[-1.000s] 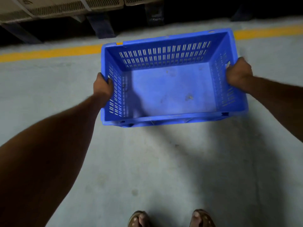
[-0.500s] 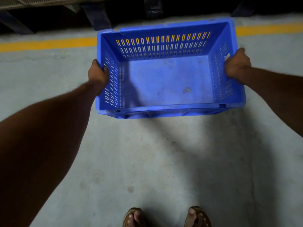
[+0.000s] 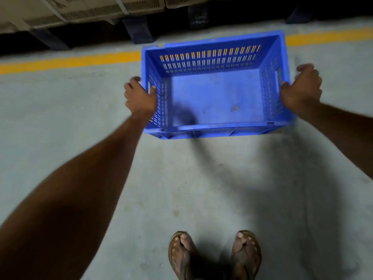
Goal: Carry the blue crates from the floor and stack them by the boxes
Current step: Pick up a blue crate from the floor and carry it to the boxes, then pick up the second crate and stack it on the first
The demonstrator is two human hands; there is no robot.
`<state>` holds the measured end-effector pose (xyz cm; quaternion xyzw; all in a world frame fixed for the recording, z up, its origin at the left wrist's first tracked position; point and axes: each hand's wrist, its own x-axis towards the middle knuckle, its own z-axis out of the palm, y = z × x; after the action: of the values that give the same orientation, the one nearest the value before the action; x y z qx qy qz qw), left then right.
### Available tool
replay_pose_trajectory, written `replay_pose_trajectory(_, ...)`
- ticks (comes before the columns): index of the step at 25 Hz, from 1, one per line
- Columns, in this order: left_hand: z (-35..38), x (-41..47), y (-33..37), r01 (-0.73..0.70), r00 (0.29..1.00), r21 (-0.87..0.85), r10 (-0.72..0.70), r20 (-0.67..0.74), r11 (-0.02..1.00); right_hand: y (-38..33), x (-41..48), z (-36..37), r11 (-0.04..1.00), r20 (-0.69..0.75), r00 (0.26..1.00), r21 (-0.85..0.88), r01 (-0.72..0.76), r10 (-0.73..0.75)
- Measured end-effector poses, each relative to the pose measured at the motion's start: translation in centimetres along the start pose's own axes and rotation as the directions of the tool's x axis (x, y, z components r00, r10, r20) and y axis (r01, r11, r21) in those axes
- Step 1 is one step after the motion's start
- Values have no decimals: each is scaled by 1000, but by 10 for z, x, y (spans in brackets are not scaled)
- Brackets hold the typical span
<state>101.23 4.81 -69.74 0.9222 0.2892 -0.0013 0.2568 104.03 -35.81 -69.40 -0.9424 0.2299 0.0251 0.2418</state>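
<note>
Fingers of the left hand sit curled outside the left end wall of the blue slotted plastic crate, thumb hooked over the rim beside the handle slot, palm against the wall: a hold on the rim. Right hand: fingers loosely curled and apart from the right end wall, only the thumb tip touches the rim near that side's handle slot, so it grasps nothing. Both hands are motion-blurred. Crate is upright, open side up, out in front of the person between the two outstretched arms, low over the grey concrete floor; cannot tell whether its base touches the floor or hangs just above. Far wall of the crate overlaps the yellow painted floor line, and yellow shows through the top row of slots. Inside: only a small pale speck of dirt on the bottom. Beyond the line, beige cardboard boxes with strapping stand on dark pallet supports; crate is near them, not touching. Person's feet in brown sandals are at the bottom edge, well short of the crate.
</note>
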Motion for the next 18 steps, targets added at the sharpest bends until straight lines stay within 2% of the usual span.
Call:
replay_pose_trajectory(2, -30, -50, 16, -40, 999, -105, 43, 19, 994, -5, -42, -28, 994, 15, 998, 92, 55, -56)
replay_pose_trajectory(4, -64, -104, 34, -111, 992, -230, 123, 38, 967, -16, -89, -61, 973, 39, 998, 226, 45, -55)
replay_pose_trajectory(7, -133, -189, 73, -117, 981, -363, 164, 103, 925, -44, -166, -127, 943, 120, 990, 332, 30, -74)
replay_pose_trajectory(11, -240, -304, 116, -215, 940, -209, 260, 222, 954, -75, -257, -233, 903, 205, 971, 429, 26, -125)
replay_pose_trajectory(18, -408, -464, 153, -313, 889, -253, 376, 262, 915, -95, -414, -416, 891, 251, 946, 449, 72, -203)
